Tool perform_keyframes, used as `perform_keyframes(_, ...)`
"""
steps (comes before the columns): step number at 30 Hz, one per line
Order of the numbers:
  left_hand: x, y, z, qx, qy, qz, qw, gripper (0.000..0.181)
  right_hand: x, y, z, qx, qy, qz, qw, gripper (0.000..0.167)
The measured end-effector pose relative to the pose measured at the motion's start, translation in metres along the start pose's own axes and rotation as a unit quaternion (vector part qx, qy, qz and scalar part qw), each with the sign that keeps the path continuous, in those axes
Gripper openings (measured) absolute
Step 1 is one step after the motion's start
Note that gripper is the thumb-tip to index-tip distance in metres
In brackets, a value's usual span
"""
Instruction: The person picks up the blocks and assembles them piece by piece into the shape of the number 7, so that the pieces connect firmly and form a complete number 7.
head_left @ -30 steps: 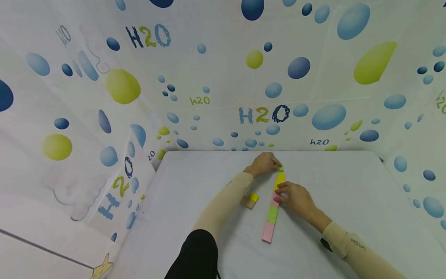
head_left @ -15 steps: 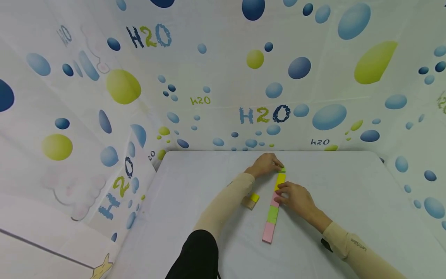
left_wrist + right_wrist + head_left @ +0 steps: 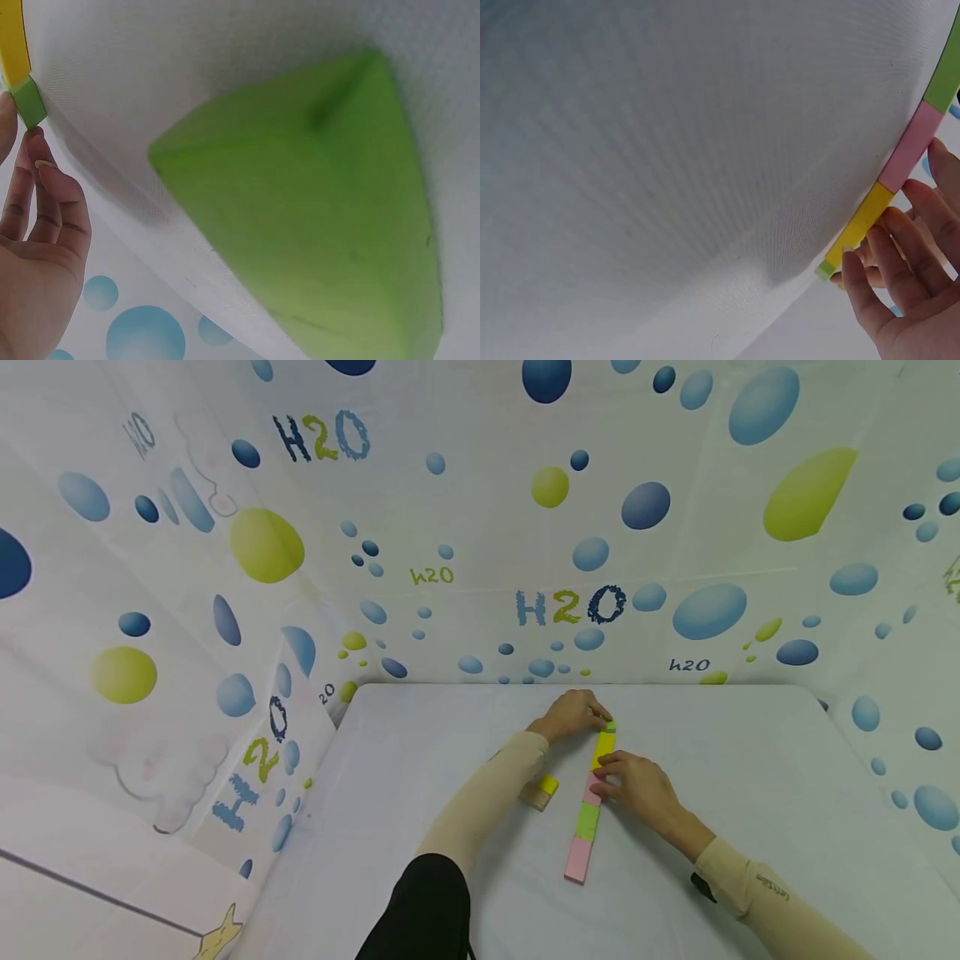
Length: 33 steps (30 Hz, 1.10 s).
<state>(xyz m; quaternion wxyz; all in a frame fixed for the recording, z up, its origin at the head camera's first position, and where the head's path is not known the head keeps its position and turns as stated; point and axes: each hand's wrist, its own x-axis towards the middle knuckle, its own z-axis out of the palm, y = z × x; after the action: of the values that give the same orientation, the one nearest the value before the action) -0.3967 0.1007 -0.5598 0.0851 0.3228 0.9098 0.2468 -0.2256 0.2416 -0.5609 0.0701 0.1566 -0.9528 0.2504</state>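
Note:
A straight row of blocks runs away from me: a pink block (image 3: 577, 860), a green block (image 3: 587, 821), another pink block (image 3: 590, 792) and a yellow block (image 3: 604, 744). At its far end my left hand (image 3: 573, 714) pinches a small green block (image 3: 28, 103) between thumb and fingertips, against the yellow block's end. My right hand (image 3: 641, 785) rests along the row's right side. In the right wrist view its fingers (image 3: 900, 259) lie extended, touching the yellow and middle pink blocks from one side.
Left of the row, beside my left forearm, lie a small yellow block (image 3: 549, 785) and a brown block (image 3: 534, 797). A large-looking green block (image 3: 315, 210) sits close to the left wrist camera. The white table (image 3: 712, 735) meets a patterned curtain (image 3: 480, 510) behind.
My left hand has shifted slightly right with the small green block, bringing it in line with the yellow block's far end. The right hand has stayed in place.

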Motion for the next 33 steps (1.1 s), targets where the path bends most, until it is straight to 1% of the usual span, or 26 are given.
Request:
perform_keyframes(7, -0.0018, 0.0000, -0.0003, -0.010, -0.008, 0.002, 0.9999, 0.016, -0.0007, 0.0007, 0.0026, -0.004, -0.002, 0.006, 1.0000, 0.030)
perform_keyframes(16, -0.0023, 0.0004, -0.0015, -0.009, -0.020, 0.002, 0.9998, 0.016, -0.0017, 0.0007, 0.0041, 0.005, -0.004, 0.014, 0.9999, 0.030)
perform_keyframes(21, -0.0022, 0.0000, -0.0009, -0.004, -0.021, 0.002, 0.9998, 0.015, -0.0019, 0.0009, 0.0048, 0.002, 0.000, 0.009, 1.0000, 0.030)
perform_keyframes(26, -0.0026, 0.0008, -0.0014, -0.010, -0.025, -0.003, 0.9996, 0.015, -0.0020, 0.0006, 0.0052, -0.003, 0.000, 0.006, 1.0000, 0.030)
perform_keyframes(33, -0.0041, 0.0018, -0.0025, -0.005, -0.020, 0.000, 0.9998, 0.014, -0.0012, -0.0007, 0.0033, -0.002, -0.004, 0.007, 1.0000, 0.027)
